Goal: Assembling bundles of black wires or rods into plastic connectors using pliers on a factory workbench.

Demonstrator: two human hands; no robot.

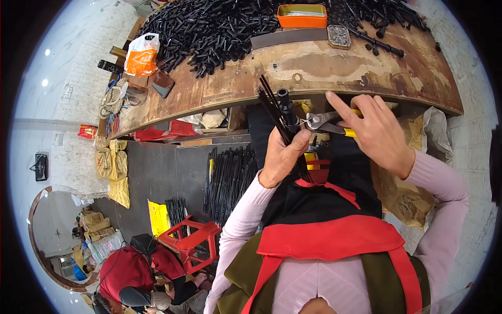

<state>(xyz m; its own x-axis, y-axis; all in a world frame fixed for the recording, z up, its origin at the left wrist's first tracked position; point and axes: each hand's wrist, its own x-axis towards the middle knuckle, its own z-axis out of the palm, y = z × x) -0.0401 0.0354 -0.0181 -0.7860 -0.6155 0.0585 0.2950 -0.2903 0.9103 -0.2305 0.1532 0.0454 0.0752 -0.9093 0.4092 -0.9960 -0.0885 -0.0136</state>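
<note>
My left hand (pixel 281 158) is closed round a bundle of thin black rods (pixel 270 103) and a thicker black tube (pixel 285 107), held upright in front of the table's near edge. From the right, my right hand (pixel 380 133) grips pliers (pixel 317 122) with yellow handles, its index finger stretched out along the table edge. The metal jaws meet a thin pale strand, perhaps wire or a tie, beside the tube and close to my left thumb. My fingers hide much of the handles, and the lower rods run down behind my left hand.
On the wooden table (pixel 230 86) lie a heap of black tubular parts (pixel 209 36), an orange tray (pixel 302 17), a small clear box (pixel 339 37) and a phone (pixel 163 84). More black rods (pixel 230 178) stand below left. Beyond a red stool (pixel 193 240), another person (pixel 130 277) bends down.
</note>
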